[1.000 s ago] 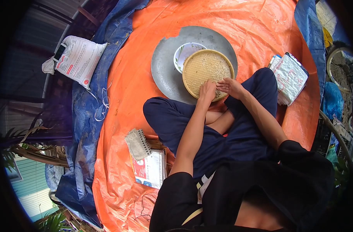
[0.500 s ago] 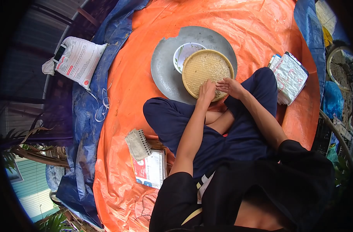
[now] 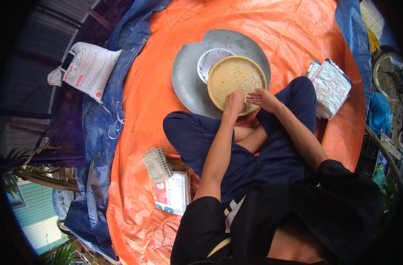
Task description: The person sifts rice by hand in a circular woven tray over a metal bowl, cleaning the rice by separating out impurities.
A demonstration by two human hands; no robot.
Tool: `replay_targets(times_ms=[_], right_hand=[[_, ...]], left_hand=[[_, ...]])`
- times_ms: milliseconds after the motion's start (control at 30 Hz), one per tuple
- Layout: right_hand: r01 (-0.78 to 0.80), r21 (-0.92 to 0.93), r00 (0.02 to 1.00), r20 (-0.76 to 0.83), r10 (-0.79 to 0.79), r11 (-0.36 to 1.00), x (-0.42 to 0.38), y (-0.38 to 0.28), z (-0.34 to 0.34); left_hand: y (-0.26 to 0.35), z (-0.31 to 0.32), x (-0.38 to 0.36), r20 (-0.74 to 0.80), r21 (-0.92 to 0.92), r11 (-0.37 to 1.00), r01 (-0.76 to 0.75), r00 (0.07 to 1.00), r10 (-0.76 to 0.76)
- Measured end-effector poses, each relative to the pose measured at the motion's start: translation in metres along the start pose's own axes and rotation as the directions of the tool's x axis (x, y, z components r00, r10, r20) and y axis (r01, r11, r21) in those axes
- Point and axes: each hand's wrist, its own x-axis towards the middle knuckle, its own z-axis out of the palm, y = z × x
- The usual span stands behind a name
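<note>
A round woven bamboo tray (image 3: 221,86) lies tilted toward my lap, over the edge of a white bowl (image 3: 203,66) with a leaf pattern. Pale grains (image 3: 251,78), like rice, are scattered mostly across the tray's right side. Over the tray's near edge, my left hand (image 3: 234,102) has its fingers curled together, and I cannot make out what is in them. My right hand (image 3: 263,100) is beside it on the right, fingers stretched out toward the left hand and nothing visible held. Both bowl and tray rest on a large grey round pan (image 3: 186,75) with a broken rim.
An orange tarp (image 3: 144,97) spreads beneath me, with a blue tarp (image 3: 93,163) along the left. A white sack (image 3: 93,66) with a phone lies upper left. Folded white bags (image 3: 331,90) lie by my right knee, and a spiral notebook (image 3: 157,165) by my left.
My left hand has shifted slightly left and down along the tray's near edge. My right hand stays almost where it was.
</note>
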Motion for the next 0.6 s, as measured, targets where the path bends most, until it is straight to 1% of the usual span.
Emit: replay_targets(times_ms=[100, 600], right_hand=[[0.006, -0.008, 1.0, 0.003, -0.006, 1.0, 0.001, 0.0, 0.0], [0.024, -0.038, 1.0, -0.006, -0.025, 0.999, -0.001, 0.0, 0.002]], left_hand=[[-0.003, 0.002, 0.002, 0.045, -0.003, 0.998, 0.064, 0.997, -0.064], [-0.004, -0.006, 0.001, 0.08, -0.055, 0.996, 0.07, 0.995, -0.066]])
